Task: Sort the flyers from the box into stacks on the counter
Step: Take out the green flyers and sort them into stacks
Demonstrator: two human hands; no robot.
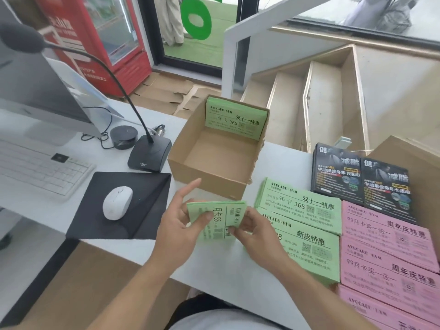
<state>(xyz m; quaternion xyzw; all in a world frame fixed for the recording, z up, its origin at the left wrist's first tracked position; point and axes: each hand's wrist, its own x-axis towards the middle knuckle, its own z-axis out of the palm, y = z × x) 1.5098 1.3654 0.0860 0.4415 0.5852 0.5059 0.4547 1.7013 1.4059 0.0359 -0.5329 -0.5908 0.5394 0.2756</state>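
Fingers (204, 216) of both hands pinching a thin green paper flyer bundle (216, 222); left hand (176, 225) gripping at 9 o'clock; right hand (254, 231) at 3; open brown cardboard box (214, 172) sitting at 12.

The pink flyer stacks (390, 263) run off the right and lower edges of the frame; the green stack (309, 253) is partly hidden behind the right hand (256, 232); fine print is illegible.

The box (214, 163) sits behind the stacks (302, 210), microphone (148, 153) at its left.
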